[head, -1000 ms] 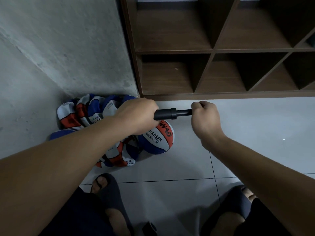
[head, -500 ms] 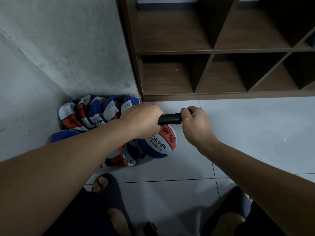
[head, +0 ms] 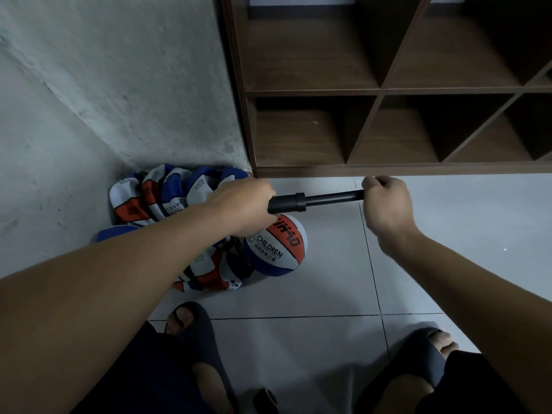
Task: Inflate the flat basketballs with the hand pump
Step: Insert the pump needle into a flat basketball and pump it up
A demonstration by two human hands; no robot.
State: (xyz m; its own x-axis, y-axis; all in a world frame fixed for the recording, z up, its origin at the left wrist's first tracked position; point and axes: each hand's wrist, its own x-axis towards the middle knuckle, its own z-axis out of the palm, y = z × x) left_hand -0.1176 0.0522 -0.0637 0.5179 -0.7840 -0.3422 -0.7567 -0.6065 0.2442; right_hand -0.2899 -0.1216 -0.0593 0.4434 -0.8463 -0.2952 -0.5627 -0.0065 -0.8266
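A black hand pump (head: 301, 201) lies level above the floor, its piston rod drawn far out to the right. My left hand (head: 242, 204) grips the pump barrel. My right hand (head: 385, 201) grips the handle at the rod's end. Just below the barrel sits a red, white and blue basketball (head: 276, 246) marked CHILDREN, rounded in shape. How the pump joins the ball is hidden by my left hand. A heap of flat basketballs (head: 155, 195) in the same colours lies in the corner behind my left arm.
A dark wooden cubby shelf (head: 388, 91) stands ahead, its base on the white tiled floor (head: 298, 339). A rough grey wall (head: 104, 85) closes the left side. My feet in dark slippers (head: 194, 327) are below. A small black object (head: 264, 400) lies between them.
Half a second ago the rod was pushed almost fully into the barrel. My right hand has since pulled the handle out to the right, while my left hand stayed on the barrel.
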